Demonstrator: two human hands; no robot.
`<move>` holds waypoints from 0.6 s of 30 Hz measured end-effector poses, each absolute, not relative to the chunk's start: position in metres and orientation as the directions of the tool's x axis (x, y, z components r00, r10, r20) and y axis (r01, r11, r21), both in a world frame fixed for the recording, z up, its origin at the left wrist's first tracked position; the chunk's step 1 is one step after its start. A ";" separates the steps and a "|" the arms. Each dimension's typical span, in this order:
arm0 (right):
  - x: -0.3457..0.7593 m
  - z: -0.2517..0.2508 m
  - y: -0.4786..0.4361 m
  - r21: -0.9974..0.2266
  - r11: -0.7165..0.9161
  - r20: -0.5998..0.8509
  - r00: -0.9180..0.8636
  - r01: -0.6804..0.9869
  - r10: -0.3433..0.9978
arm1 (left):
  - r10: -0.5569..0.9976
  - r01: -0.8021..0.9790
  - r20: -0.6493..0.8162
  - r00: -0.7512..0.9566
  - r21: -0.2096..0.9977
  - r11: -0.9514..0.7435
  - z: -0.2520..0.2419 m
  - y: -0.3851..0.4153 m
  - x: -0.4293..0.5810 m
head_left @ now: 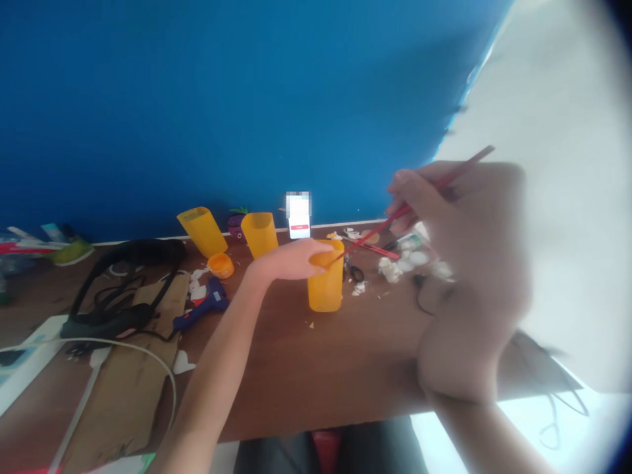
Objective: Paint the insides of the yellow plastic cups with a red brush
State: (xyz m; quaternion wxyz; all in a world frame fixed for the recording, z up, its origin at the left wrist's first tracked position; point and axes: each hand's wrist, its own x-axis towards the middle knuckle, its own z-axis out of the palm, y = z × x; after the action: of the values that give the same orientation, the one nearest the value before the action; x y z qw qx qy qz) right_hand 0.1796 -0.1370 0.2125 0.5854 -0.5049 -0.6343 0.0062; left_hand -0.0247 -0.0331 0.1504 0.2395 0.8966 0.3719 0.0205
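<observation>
A yellow cup (324, 293) stands upright on the brown table. My left hand (296, 258) reaches in from the left and is closed on its upper part, with fingers at the rim. My right hand (444, 224), large and blurred near the camera, is closed around a thin red paintbrush (378, 228). The dark, slender tip of the brush meets the upper side of the cup, close to my left fingertips. Two more yellow cups (202, 232) (260, 235) stand farther back to the left. A small orange paint pot (220, 266) sits in front of them.
A blue glue gun (202, 304) lies left of my forearm, beside cardboard (133, 368) and a black strap-like headset (118, 289). Behind the cup a lit phone (299, 217) leans near the blue wall. Scissors (354, 272) and white scraps (390, 268) lie to the right.
</observation>
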 end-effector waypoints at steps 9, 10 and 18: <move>0.180 0.213 -0.138 -0.625 0.473 0.709 0.199 0.621 0.676 | 0.690 0.655 -0.117 0.714 0.458 -0.601 0.143 -0.028 -0.030; 0.179 0.213 -0.137 -0.620 0.481 0.718 0.202 0.620 0.666 | 0.685 0.651 -0.122 0.718 0.464 -0.600 0.143 -0.028 -0.029; 0.182 0.215 -0.138 -0.612 0.476 0.709 0.171 0.631 0.684 | 0.679 0.637 -0.107 0.726 0.477 -0.606 0.148 -0.031 -0.022</move>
State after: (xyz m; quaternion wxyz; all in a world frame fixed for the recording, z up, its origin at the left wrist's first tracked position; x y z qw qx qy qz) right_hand 0.1820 -0.1384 0.2147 0.5695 -0.5111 -0.6434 0.0233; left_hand -0.0221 -0.0307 0.1477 0.2491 0.8950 0.3675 0.0422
